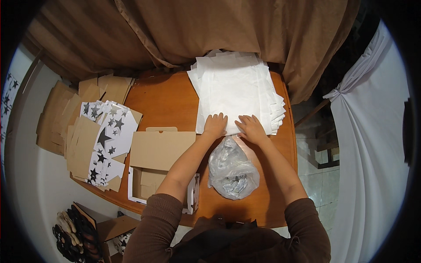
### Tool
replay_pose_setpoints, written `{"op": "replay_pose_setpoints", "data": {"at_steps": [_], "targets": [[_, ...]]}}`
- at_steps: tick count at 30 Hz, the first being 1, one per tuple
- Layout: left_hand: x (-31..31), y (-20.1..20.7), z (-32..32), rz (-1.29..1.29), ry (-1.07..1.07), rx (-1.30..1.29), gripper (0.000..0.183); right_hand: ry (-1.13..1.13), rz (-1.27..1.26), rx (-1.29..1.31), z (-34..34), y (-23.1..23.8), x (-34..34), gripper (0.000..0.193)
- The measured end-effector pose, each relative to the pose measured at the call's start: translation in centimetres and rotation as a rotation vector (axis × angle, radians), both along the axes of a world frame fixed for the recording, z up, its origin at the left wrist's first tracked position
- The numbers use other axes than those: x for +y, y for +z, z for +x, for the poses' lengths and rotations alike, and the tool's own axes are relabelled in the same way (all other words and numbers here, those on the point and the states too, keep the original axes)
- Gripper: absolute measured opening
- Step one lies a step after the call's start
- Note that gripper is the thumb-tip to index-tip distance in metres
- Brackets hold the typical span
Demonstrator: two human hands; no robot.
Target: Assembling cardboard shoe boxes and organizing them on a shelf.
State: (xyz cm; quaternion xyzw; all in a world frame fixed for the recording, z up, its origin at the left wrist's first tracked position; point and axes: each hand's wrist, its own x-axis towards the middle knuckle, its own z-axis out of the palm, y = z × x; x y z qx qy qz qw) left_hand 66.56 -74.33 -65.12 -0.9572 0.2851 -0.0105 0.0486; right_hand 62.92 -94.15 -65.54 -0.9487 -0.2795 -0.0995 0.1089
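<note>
Both my hands rest on the near edge of a thick, uneven stack of white paper sheets (232, 87). My left hand (216, 126) lies on the left part of that edge, fingers stretched over the top sheet. Beside it, a short gap away, my right hand (251, 128) lies with its fingers spread on the paper. Whether either thumb is under the top sheet is hard to see. Just below my hands, between my forearms, sits a translucent plastic bag (232, 171) with small crumpled-looking packets inside.
An open cardboard box (163, 151) with star-printed sides stands left of my left forearm, partly hidden by it. Further left lie flat star-printed cardboard pieces (107, 136) on the wooden table (162, 101). Brown curtains (184, 26) hang behind; white cloth (364, 131) hangs at the right.
</note>
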Motion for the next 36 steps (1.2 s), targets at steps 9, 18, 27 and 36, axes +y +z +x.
{"op": "replay_pose_setpoints", "data": {"at_steps": [9,18,27,36], "targets": [[1.0,-0.2,-0.4,-0.089,-0.061,-0.088,0.027,0.104,0.2,-0.028,0.7,1.2,0.3,0.016],[3.2,8.1,-0.6,-0.511,-0.019,-0.241,0.016,-0.142,0.206,-0.12,0.3,6.0,-2.5,0.022],[12.0,16.5,-3.0,-1.667,0.356,0.331,0.028,-0.42,0.984,0.315,-0.4,7.1,0.1,0.077],[21.2,13.9,-11.2,-1.9,0.649,0.466,0.024,-0.151,1.628,0.884,-2.7,7.8,6.8,0.091]]}}
